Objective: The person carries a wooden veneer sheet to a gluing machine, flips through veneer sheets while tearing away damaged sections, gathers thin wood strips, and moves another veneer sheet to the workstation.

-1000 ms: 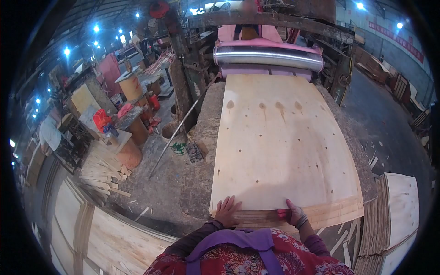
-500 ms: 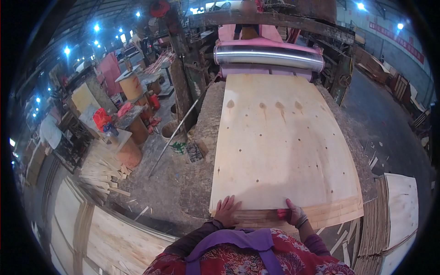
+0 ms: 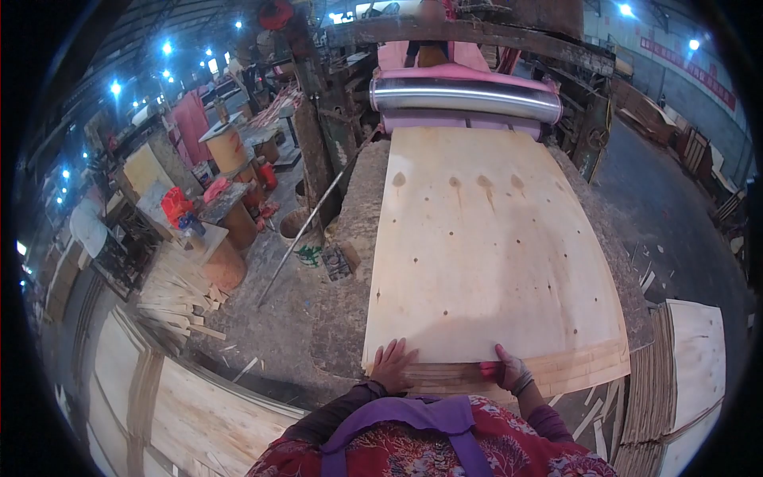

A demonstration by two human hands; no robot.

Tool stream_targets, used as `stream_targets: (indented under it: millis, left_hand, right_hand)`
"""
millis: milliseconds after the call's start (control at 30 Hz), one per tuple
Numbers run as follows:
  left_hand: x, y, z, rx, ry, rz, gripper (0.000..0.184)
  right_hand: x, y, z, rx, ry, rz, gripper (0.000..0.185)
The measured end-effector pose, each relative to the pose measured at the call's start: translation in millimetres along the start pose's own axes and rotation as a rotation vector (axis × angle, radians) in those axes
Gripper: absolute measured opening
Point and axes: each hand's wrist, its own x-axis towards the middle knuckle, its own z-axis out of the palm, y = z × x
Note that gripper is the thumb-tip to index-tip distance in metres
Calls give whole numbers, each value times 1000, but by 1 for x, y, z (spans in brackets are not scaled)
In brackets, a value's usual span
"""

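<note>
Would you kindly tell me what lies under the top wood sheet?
Beneath the top sheet, layered wood edges show along its near side; farther in, whatever lies below is covered.

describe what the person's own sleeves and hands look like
Left: a dark purple fabric sleeve, no glove visible on the left hand. Right: a brighter purple fabric sleeve; the right hand has a greyish wrist band and a blurry red patch.
</note>
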Motion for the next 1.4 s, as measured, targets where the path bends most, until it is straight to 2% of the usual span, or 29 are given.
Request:
stream_targets:
  millis: [200, 267, 700, 1400]
  left_hand:
    - [-2, -1, 4, 4, 52, 24, 89]
    - [-1, -2, 5, 2, 46, 19, 89]
    - [-1, 1, -2, -25, -25, -8, 89]
    - [-1, 0, 1, 13, 18, 13, 89]
  right_hand:
    - [0, 0, -1, -5, 14, 14, 50]
    - [-1, -1, 1, -10, -51, 12, 51]
    - [0, 0, 0, -26, 1, 3, 50]
    - [0, 0, 0, 16, -34, 2, 49]
